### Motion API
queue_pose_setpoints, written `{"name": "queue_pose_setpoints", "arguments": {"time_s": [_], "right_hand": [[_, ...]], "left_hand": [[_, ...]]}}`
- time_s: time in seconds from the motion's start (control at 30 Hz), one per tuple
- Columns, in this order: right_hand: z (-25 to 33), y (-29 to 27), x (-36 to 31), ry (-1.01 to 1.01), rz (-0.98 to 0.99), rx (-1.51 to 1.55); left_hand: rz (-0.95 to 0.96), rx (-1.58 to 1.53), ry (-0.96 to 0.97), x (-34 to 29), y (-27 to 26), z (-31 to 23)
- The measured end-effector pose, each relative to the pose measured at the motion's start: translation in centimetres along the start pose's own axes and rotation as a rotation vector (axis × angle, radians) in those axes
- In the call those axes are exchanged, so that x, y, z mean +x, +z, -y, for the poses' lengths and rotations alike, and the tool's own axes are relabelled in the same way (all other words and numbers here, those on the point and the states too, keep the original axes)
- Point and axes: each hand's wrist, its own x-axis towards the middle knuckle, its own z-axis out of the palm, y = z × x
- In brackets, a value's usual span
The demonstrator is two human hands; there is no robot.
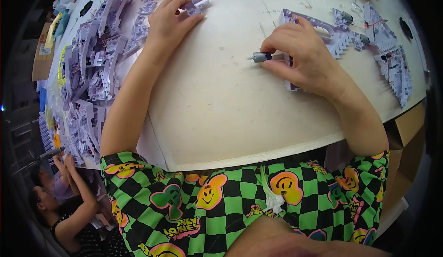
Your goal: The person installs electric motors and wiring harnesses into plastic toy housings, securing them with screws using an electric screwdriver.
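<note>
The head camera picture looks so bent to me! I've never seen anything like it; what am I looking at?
There is no robot here, only a person's bare hands. The single picture comes from a wide fisheye camera on that person's head, looking down, so straight edges curve.
The left hand holds a small pale plastic piece; the right hand pinches a small silvery motor. On the pale table lie heaped plastic parts at left, and more parts with thin wires at right.
</note>
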Motion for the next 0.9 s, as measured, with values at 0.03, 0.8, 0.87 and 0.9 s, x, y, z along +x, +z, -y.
{"name": "queue_pose_setpoints", "arguments": {"time_s": [0.03, 0.8, 0.87, 0.9], "right_hand": [[0.0, 0.1, -0.1, -0.016, -0.009, 0.006], [1.1, 0.4, 0.0, -0.092, -0.001, -0.075], [1.9, 1.4, -0.2, -0.04, -0.009, -0.04], [3.3, 1.5, -0.6, -0.024, 0.002, -0.04]], "left_hand": [[-0.055, -0.036, 0.133, -0.6, 0.2, 0.3], [-0.226, 0.16, 0.485, -7.8, -4.7, -5.0], [-0.133, 0.315, 0.333, -10.0, -8.0, -4.2], [-0.354, 0.163, 0.416, -11.1, -8.7, -1.8]]}}
